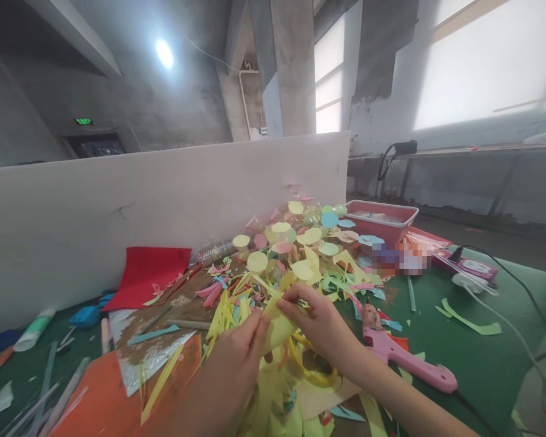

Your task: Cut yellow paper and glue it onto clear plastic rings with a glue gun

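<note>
A piece of yellow paper (278, 331) is stretched between my two hands above the cluttered table. My left hand (241, 343) pinches its left side between thumb and fingers. At its upper right edge, my right hand (316, 315) grips the same paper with thumb and forefinger. Below my right wrist lies a yellow ring-shaped roll (321, 379), partly hidden. Thin yellow paper strips (225, 318) fan out beside my left hand. Just beyond my hands spreads a heap of scraps and round paper pieces (257, 262) in yellow, pink, green and blue.
A pink hot glue gun (414, 364) with a cord lies right of my right arm. At the back right stands a pink basket (382, 215). Red sheet (152, 273), orange sheet (95, 400) and a glue bottle (34, 331) are at left. A white partition (164, 200) borders the table.
</note>
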`<state>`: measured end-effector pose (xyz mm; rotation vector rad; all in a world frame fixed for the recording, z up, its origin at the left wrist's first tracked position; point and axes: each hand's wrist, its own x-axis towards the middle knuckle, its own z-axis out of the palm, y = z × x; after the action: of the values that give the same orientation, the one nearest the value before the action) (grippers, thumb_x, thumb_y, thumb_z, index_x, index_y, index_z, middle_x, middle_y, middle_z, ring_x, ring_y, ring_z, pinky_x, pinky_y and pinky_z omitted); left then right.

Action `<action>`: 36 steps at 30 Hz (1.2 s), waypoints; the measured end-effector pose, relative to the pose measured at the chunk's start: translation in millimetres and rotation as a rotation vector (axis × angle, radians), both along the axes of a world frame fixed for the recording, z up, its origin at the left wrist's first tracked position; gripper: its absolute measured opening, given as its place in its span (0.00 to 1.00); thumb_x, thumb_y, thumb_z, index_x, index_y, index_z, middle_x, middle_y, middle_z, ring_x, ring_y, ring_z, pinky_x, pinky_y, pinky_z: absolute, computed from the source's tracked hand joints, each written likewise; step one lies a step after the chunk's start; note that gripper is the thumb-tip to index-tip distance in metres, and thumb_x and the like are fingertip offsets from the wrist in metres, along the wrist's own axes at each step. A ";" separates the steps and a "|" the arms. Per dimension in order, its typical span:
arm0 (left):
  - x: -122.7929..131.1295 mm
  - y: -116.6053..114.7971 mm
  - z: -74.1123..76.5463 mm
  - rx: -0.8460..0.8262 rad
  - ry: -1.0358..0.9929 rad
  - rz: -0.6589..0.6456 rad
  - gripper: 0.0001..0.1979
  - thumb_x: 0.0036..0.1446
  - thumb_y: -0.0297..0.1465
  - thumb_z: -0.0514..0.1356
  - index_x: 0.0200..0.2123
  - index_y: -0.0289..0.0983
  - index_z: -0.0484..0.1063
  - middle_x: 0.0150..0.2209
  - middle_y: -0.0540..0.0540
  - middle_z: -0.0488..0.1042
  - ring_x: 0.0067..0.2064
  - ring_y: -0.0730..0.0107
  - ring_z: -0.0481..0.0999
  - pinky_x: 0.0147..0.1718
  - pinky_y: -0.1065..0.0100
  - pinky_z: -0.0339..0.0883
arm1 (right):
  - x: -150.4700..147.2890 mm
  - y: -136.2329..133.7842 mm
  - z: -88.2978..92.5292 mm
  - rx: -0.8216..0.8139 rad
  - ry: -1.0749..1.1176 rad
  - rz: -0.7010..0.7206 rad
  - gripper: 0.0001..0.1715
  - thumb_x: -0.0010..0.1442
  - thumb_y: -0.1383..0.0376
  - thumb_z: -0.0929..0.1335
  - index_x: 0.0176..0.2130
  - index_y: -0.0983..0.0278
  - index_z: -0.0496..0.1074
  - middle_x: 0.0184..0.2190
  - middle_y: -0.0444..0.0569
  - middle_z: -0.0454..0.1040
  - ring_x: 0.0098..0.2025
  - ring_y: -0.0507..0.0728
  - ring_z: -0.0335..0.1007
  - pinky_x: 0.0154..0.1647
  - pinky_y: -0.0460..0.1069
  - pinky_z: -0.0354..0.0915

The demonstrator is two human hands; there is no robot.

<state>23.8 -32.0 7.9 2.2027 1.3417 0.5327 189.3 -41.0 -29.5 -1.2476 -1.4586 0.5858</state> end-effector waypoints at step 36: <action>4.6 -10.8 -9.2 0.239 -0.176 0.221 0.20 0.59 0.50 0.46 0.24 0.44 0.62 0.14 0.54 0.65 0.18 0.66 0.67 0.20 0.68 0.57 | -15.7 -18.4 0.4 -0.272 0.264 0.349 0.19 0.54 0.59 0.72 0.46 0.59 0.76 0.39 0.45 0.79 0.43 0.60 0.74 0.45 0.51 0.68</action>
<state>28.3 -42.7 -1.3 2.1403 1.4995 0.9920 173.6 -59.4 -29.1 -1.0736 -1.4108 1.1723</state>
